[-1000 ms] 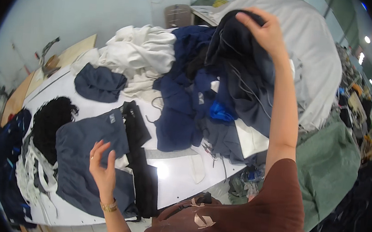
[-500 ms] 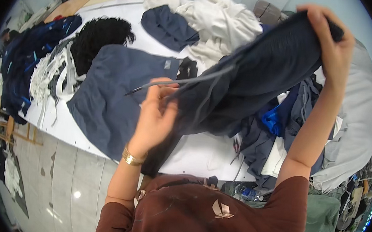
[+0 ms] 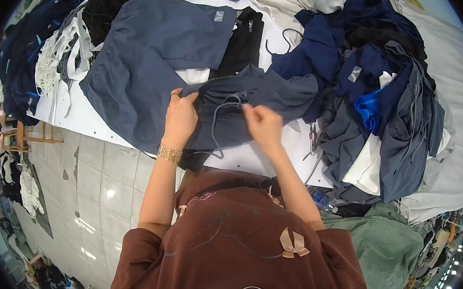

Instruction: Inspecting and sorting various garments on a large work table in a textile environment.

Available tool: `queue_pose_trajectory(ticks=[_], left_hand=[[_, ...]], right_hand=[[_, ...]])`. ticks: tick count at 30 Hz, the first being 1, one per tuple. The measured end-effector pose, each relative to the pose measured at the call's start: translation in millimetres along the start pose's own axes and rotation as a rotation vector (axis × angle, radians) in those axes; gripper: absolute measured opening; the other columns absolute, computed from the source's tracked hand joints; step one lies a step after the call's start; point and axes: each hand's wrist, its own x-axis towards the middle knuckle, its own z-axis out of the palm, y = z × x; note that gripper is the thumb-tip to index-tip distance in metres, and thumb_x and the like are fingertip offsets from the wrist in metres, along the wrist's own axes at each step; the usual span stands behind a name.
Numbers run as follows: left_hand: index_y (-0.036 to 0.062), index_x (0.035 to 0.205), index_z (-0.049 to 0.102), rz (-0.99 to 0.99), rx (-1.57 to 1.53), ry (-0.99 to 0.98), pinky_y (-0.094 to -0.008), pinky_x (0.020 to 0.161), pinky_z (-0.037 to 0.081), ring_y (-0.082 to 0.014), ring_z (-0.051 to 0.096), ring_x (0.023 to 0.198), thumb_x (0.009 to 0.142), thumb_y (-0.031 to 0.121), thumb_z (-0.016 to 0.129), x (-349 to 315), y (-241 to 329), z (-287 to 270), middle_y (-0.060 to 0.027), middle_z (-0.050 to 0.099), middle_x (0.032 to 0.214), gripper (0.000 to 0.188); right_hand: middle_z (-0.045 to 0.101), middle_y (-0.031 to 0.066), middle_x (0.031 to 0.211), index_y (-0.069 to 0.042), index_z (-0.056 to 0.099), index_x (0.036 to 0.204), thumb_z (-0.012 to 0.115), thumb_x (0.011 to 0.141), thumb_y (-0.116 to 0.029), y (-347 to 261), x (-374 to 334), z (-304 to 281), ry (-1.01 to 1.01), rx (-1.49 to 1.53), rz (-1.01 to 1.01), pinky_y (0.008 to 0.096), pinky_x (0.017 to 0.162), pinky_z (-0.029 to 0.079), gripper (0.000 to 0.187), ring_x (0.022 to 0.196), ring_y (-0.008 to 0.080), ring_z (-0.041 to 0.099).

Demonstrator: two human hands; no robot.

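A pair of slate-blue shorts (image 3: 282, 96) lies bunched on the white table directly before me, with a thin grey drawstring (image 3: 215, 122) looping loosely over it. My left hand (image 3: 181, 119), a gold bracelet at its wrist, grips the left end of these shorts. At the drawstring's upper end, my right hand (image 3: 266, 128) is closed in a pinch, slightly blurred; the cord seems to run into its fingertips. Left of them, larger slate-blue shorts (image 3: 141, 43) are spread flat, partly under the pair in my hands. Black folded garments (image 3: 244, 46) lie beyond.
Thread snips (image 3: 313, 138) rest on the white table (image 3: 241, 157) right of my right hand. A heap of navy and grey garments (image 3: 404, 121) rises at the right beside a big white sack (image 3: 460, 109). White cords (image 3: 56, 68) and black cords (image 3: 122, 3) are piled left.
The shorts, held up high by my right hand before, now lie on the table. My right hand has come down and left to the drawstring; my left has moved from the cord to the cloth.
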Motion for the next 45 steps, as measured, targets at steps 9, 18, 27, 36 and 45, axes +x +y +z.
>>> queue_pose_trajectory(ticks=[9, 18, 27, 36, 45], left_hand=[[-0.0010, 0.132, 0.044, 0.014, -0.284, -0.123, -0.0446, 0.092, 0.045, -0.0454, 0.053, 0.107, 0.074, -0.001, 0.052, 4.4, 43.4, -17.9, -0.0382, 0.043, 0.122, 0.059], [-0.0018, 0.136, 0.041, -0.036, -0.183, -0.151, -0.0394, 0.098, 0.040, -0.0410, 0.050, 0.112, 0.070, 0.003, 0.057, 6.6, 10.5, -22.8, -0.0286, 0.048, 0.123, 0.068], [-0.0002, 0.142, 0.030, -0.026, -0.261, -0.330, -0.0372, 0.102, 0.038, -0.0416, 0.043, 0.123, 0.060, 0.008, 0.067, 4.2, 11.5, -38.8, -0.0295, 0.040, 0.133, 0.091], [0.0024, 0.142, 0.031, 0.026, -0.376, -0.296, -0.0383, 0.104, 0.036, -0.0408, 0.041, 0.126, 0.062, 0.009, 0.065, 4.2, 6.9, -44.5, -0.0295, 0.039, 0.134, 0.087], [0.0128, 0.138, 0.041, 0.055, -0.459, -0.263, -0.0396, 0.104, 0.036, -0.0419, 0.043, 0.123, 0.064, 0.005, 0.058, 10.0, 13.5, -47.3, -0.0279, 0.042, 0.134, 0.077]], right_hand=[[0.067, 0.0176, 0.071, 0.000, 0.067, 0.067, 0.058, 0.082, -0.050, 28.4, -15.7, 67.9, -0.381, 0.268, 0.384, 0.0398, 0.069, 0.050, 0.054, 0.069, 0.0297, 0.067], [0.049, -0.0026, 0.061, -0.005, 0.063, 0.088, 0.057, 0.091, -0.017, 30.7, 33.4, -77.4, -0.480, 0.895, 0.634, 0.0257, 0.045, 0.041, 0.014, 0.045, 0.0060, 0.045], [0.061, -0.0015, 0.078, -0.002, 0.065, 0.105, 0.060, 0.088, -0.007, -83.0, 84.8, -70.4, -0.269, 0.341, -0.179, 0.0199, 0.066, 0.043, 0.018, 0.069, 0.0043, 0.053], [0.067, 0.0162, 0.090, -0.001, 0.070, 0.092, 0.051, 0.074, 0.001, -7.2, 54.1, 52.1, -0.489, 0.128, -0.107, 0.0320, 0.077, 0.051, 0.026, 0.085, 0.0260, 0.066], [0.060, 0.0151, 0.085, -0.003, 0.057, 0.082, 0.055, 0.069, 0.006, -39.7, 73.3, 4.7, -0.840, -0.200, -0.534, 0.0409, 0.071, 0.049, 0.016, 0.083, 0.0346, 0.061]])
